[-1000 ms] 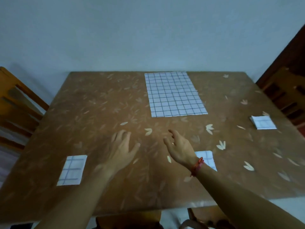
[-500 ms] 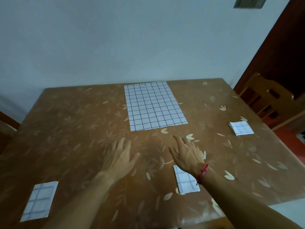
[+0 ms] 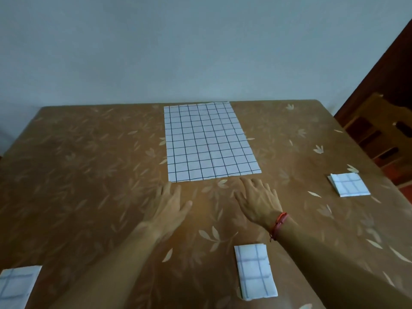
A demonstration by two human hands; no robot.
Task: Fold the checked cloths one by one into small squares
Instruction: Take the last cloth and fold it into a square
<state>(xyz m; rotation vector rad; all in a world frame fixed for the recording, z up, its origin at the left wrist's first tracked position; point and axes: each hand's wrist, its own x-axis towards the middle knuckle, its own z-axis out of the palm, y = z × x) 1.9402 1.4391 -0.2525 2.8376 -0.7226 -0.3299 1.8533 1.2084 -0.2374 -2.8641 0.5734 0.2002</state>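
A large white checked cloth (image 3: 209, 141) lies flat and unfolded at the far middle of the brown table (image 3: 89, 170). My left hand (image 3: 169, 206) and my right hand (image 3: 258, 201) hover side by side just short of its near edge, fingers spread, holding nothing. A red thread band circles my right wrist. Three folded checked cloths lie around: one (image 3: 255, 272) near the front under my right forearm, one (image 3: 349, 184) at the right edge, one (image 3: 16, 286) at the front left corner, partly cut off.
The table carries a brown cover with a pale leaf pattern and backs onto a plain wall. A wooden chair (image 3: 379, 134) stands past the table's right side, in front of a dark door.
Both hands have moved forward towards the near edge of the flat cloth. The view has tilted and shifted, so the folded cloths sit lower in the frame.
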